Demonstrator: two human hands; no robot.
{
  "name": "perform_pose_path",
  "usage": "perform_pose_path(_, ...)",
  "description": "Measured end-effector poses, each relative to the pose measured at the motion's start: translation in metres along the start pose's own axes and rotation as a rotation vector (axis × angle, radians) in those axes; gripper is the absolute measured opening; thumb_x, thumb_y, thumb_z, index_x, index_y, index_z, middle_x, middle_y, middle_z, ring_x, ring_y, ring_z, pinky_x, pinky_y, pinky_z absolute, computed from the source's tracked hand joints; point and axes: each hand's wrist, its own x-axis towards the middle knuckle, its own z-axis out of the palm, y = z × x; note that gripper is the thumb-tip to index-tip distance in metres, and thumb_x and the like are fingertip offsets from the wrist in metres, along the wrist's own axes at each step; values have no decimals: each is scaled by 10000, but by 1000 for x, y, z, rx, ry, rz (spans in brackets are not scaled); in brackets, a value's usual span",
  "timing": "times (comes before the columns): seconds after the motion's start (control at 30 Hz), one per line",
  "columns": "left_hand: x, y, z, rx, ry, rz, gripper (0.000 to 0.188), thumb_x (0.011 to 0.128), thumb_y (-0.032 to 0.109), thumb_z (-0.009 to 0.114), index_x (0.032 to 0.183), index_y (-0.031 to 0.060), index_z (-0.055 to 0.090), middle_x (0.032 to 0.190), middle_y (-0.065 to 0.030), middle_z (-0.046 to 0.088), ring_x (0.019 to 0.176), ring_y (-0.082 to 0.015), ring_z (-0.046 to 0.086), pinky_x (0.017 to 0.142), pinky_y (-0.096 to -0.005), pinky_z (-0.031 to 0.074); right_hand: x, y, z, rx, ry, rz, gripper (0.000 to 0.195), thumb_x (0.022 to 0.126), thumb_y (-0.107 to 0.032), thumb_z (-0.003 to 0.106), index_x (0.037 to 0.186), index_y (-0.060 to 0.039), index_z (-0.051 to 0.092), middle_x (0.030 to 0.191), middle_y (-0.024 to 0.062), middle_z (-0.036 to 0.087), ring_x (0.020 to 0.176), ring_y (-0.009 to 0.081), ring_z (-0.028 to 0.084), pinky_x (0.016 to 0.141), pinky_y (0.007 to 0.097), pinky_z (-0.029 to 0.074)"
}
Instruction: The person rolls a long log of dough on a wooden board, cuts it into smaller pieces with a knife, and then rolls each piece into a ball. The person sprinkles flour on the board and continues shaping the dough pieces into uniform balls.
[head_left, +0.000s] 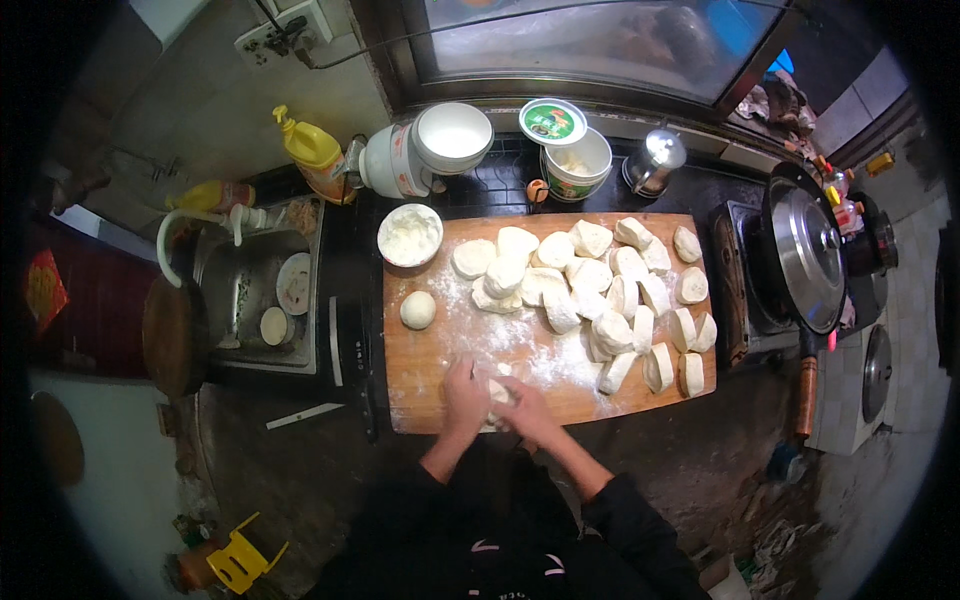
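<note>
Between my two hands, near the front edge of a floured wooden board (427, 360), is a piece of dough (498, 397). My left hand (466, 390) presses on its left side, and my right hand (525, 409) curls round its right side; both look slightly blurred. A smooth round dough ball (418, 310) lies alone at the board's left. Many cut dough pieces (553, 250) cover the back and right of the board, some leaning on one another. A bowl of flour (410, 235) stands at the back left corner.
Behind the board stand stacked white bowls (454, 131), an open tub (577, 165) with its lid leaning on it, and a metal canister (660, 161). A sink (255, 300) holding dishes is at the left. A lidded wok (806, 255) sits on the stove at the right.
</note>
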Motion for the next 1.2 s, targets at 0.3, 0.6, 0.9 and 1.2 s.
perform_pose_path(0.3, 51, -12, 39, 446, 215, 364, 112, 828, 166, 596, 762, 78, 576, 797, -125, 566, 842, -353, 552, 760, -454, 435, 5, -6, 2, 125, 118, 184, 432, 877, -112, 605, 1294, -44, 516, 978, 206, 512, 899, 340, 599, 808, 414, 491)
perform_pose_path(0.6, -27, 7, 32, 441, 211, 117, 251, 894, 213, 551, 1056, 24, 578, 1139, -174, 575, 1131, -363, 483, 960, -510, 341, -20, 13, 5, -172, 216, -474, 220, 876, -27, 569, 1093, -7, 539, 970, 153, 524, 844, 302, 586, 765, 381, 481)
perform_pose_path(0.9, 41, -1, 35, 416, 127, 362, 406, 938, 188, 495, 1282, -19, 551, 1379, -203, 514, 1343, -368, 403, 1143, -481, 244, 24, 33, 27, 287, 296, 53, 373, 920, -54, 521, 1288, -9, 478, 927, 92, 570, 881, 179, 611, 763, 348, 508)
perform_pose_path(1.2, -5, -15, 18, 211, 111, 382, 354, 955, 172, 470, 1225, -17, 600, 1324, -215, 564, 1280, -402, 472, 1130, -476, 298, -19, 4, 13, -67, 149, -319, 407, 930, -81, 523, 1317, -30, 406, 942, 207, 581, 742, 302, 639, 709, 389, 521)
